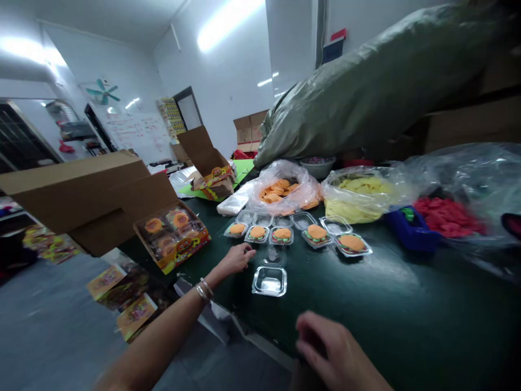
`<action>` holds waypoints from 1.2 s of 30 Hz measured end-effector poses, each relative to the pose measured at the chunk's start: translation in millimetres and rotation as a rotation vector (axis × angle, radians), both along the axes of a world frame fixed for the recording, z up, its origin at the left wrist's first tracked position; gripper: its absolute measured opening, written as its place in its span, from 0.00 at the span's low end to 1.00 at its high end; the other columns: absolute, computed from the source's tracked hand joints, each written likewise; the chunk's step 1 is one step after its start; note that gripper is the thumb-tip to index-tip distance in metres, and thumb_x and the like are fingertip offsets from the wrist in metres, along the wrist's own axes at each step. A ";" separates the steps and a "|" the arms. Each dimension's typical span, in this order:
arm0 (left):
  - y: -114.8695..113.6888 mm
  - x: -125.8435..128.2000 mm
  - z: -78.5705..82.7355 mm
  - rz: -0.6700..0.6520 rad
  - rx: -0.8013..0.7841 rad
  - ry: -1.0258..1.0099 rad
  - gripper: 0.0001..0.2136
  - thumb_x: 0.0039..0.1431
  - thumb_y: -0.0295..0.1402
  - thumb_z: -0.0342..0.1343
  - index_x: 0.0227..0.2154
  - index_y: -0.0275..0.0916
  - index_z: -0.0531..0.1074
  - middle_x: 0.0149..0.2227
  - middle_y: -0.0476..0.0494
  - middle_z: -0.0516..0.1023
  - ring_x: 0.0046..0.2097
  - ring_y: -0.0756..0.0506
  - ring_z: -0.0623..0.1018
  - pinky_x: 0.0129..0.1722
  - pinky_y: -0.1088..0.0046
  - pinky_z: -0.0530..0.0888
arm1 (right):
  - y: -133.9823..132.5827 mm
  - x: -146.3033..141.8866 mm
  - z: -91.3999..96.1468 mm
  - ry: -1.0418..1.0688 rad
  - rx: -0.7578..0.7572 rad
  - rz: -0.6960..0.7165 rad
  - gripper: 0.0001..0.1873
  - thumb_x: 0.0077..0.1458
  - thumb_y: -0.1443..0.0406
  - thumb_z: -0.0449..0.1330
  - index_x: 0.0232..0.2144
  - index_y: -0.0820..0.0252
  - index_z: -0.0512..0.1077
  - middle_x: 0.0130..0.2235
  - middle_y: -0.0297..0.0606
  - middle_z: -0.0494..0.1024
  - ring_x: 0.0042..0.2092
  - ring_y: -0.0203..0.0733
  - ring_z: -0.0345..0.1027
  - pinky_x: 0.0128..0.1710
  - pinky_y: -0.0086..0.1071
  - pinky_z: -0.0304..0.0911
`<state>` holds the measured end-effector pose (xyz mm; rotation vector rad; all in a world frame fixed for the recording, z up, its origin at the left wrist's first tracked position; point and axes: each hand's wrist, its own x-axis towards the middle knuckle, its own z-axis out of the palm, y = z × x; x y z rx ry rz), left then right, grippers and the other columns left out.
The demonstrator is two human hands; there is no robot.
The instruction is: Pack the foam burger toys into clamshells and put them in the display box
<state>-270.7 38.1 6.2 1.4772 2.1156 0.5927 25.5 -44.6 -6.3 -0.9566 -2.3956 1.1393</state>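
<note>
My left hand (238, 258), with bracelets at the wrist, is closed beside an open clear plastic box (269, 281); whatever its curled fingers hold is hidden. The box's lid (274, 255) lies behind its base, close to those fingertips. Blurred in the foreground, my right hand (331, 347) has bent fingers, with a gap between thumb and forefinger and nothing visible in it. Beyond the left hand stands a row of open clear boxes holding burger-shaped pieces, among them an orange-topped burger (281, 233) over green and red layers.
Clear bags hold orange pieces (279, 190), yellow pieces (362, 185) and red pieces (445, 214) along the back. A blue tray (411, 228) sits at right. On the left, a display carton (187, 251) contains packed burgers. A large sack (366, 92) looms behind the dark green table (366, 293).
</note>
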 end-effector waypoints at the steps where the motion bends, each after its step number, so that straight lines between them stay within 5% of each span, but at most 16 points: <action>1: 2.6 4.8 -4.6 0.014 0.005 -0.030 0.12 0.58 0.39 0.53 0.36 0.36 0.73 0.26 0.47 0.77 0.23 0.47 0.76 0.20 0.76 0.69 | 14.0 -8.0 5.2 0.014 0.102 -0.068 0.08 0.57 0.70 0.57 0.40 0.59 0.71 0.38 0.37 0.76 0.39 0.44 0.71 0.40 0.37 0.68; 4: 8.8 11.4 -9.5 0.064 0.021 -0.102 0.12 0.57 0.40 0.54 0.35 0.35 0.71 0.27 0.45 0.76 0.23 0.47 0.75 0.19 0.76 0.67 | 41.0 -33.8 9.4 -0.011 0.370 -0.141 0.22 0.50 0.73 0.61 0.49 0.59 0.68 0.50 0.46 0.72 0.50 0.51 0.67 0.47 0.42 0.67; 7: 9.2 17.0 -10.0 0.092 0.045 -0.164 0.11 0.53 0.40 0.58 0.31 0.35 0.71 0.24 0.47 0.74 0.23 0.47 0.74 0.21 0.75 0.67 | 48.4 -54.4 0.2 -0.059 0.439 -0.138 0.31 0.45 0.73 0.64 0.54 0.60 0.66 0.57 0.53 0.67 0.54 0.57 0.65 0.48 0.47 0.68; 13: -3.4 42.9 -18.6 0.072 0.079 -0.412 0.03 0.43 0.26 0.61 0.22 0.35 0.72 0.20 0.52 0.71 0.23 0.51 0.69 0.24 0.77 0.63 | 50.8 -58.4 -15.1 -0.050 0.460 -0.099 0.16 0.50 0.76 0.57 0.42 0.62 0.74 0.52 0.53 0.72 0.50 0.58 0.68 0.47 0.51 0.68; 18: -18.3 88.4 -23.0 0.028 0.107 -0.828 0.06 0.47 0.31 0.59 0.27 0.37 0.68 0.22 0.52 0.71 0.21 0.53 0.67 0.21 0.79 0.60 | 38.0 -4.5 -27.3 0.239 0.485 -0.200 0.21 0.55 0.73 0.54 0.52 0.59 0.66 0.57 0.49 0.67 0.56 0.51 0.65 0.53 0.45 0.66; 24: -20.8 186.1 -18.6 -0.159 0.093 -1.383 0.15 0.45 0.37 0.66 0.30 0.39 0.65 0.29 0.52 0.69 0.30 0.53 0.71 0.33 0.76 0.70 | -1.3 79.2 -38.0 0.445 0.254 -0.543 0.24 0.59 0.59 0.57 0.56 0.55 0.61 0.50 0.45 0.73 0.47 0.47 0.73 0.41 0.34 0.74; 32: -27.3 285.0 -17.8 -0.425 -0.159 -2.004 0.12 0.47 0.31 0.67 0.29 0.40 0.67 0.28 0.53 0.69 0.31 0.51 0.73 0.37 0.70 0.74 | -39.5 130.7 -21.7 0.520 0.410 -0.630 0.23 0.55 0.62 0.62 0.53 0.53 0.67 0.56 0.46 0.70 0.56 0.55 0.66 0.52 0.44 0.68; 36: -33.4 314.5 -7.9 -0.468 -0.255 -1.929 0.13 0.44 0.30 0.68 0.27 0.38 0.67 0.32 0.49 0.72 0.38 0.47 0.76 0.43 0.67 0.74 | -41.8 158.0 -13.5 0.704 0.021 -0.807 0.17 0.60 0.56 0.56 0.48 0.56 0.69 0.48 0.47 0.77 0.48 0.50 0.73 0.44 0.38 0.73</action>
